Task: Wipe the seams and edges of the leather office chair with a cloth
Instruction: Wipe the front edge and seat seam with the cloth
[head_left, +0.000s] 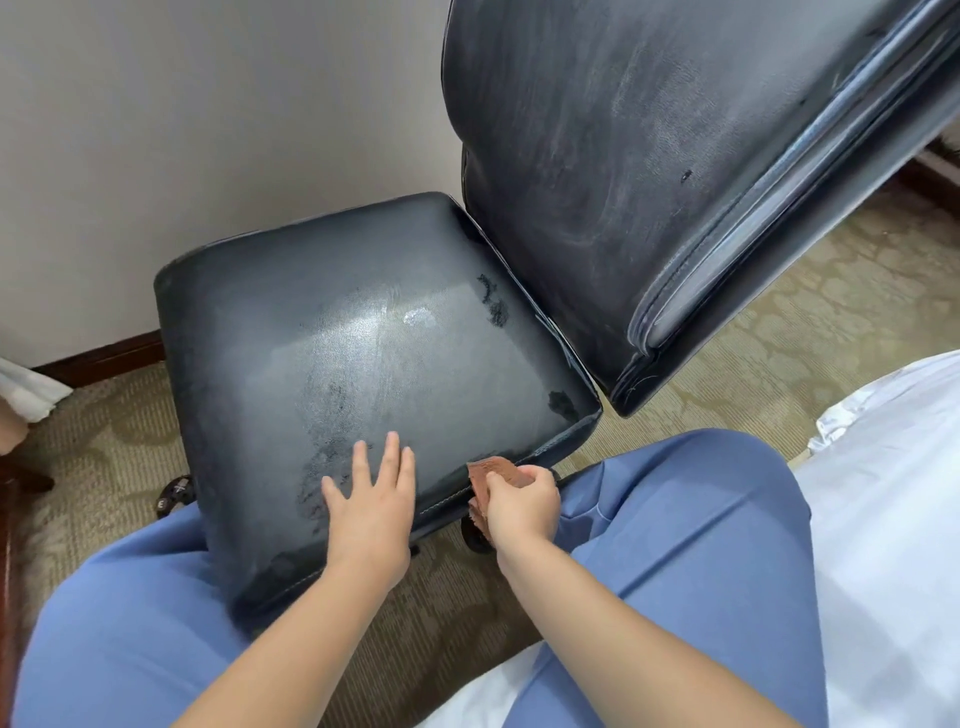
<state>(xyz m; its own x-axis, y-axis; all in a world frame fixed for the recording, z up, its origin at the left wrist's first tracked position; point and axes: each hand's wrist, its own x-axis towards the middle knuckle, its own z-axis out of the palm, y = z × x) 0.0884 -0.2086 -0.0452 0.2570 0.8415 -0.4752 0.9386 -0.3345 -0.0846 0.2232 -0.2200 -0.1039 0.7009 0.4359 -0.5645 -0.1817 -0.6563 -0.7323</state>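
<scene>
A dark leather office chair stands in front of me, its worn seat in the middle and its backrest rising at the upper right. My left hand lies flat on the seat near its front edge, fingers straight and spread. My right hand grips a brown cloth and holds it against the stitched seam along the seat's near edge, close to the right corner. Much of the cloth is hidden under my fingers.
My knees in blue trousers flank the chair's near edge. White bedding lies at the right. A pale wall with a dark baseboard runs behind the chair. Patterned carpet covers the floor. A chair caster shows at the left.
</scene>
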